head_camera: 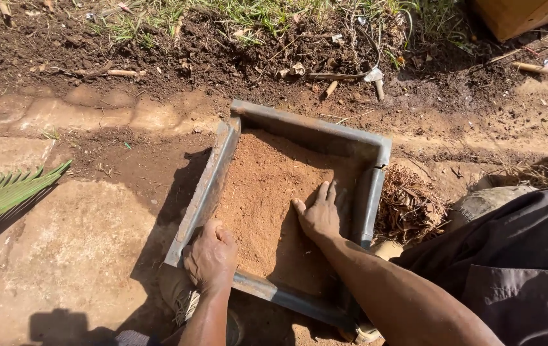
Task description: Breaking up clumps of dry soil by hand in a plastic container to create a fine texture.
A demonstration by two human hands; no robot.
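While the person crouched over it, a square metal frame point(299, 125) lay flat on the ground, and it was filled with fine brown soil point(261, 192). It sat low and flat, so the soil stayed inside its four walls and did not spill out.

The left hand point(210, 256) rested on the near left corner of the frame. Its fingers point(223, 236) were curled over the edge, likely to keep the frame from sliding. The right hand point(320, 214) lay flat on the soil, close to the right wall. Its fingers point(332, 192) were spread wide and held nothing, so the palm could press the soil down and make it even.

Shoes point(184, 301) showed just under the near wall, perhaps bracing it. A pile of dry roots and twigs point(408, 205) lay just beside the right wall. A green palm leaf point(5, 192) lay well apart on the left, on flat stone slabs point(62, 243). Dark dirt and grass point(223, 38) were beyond the frame.
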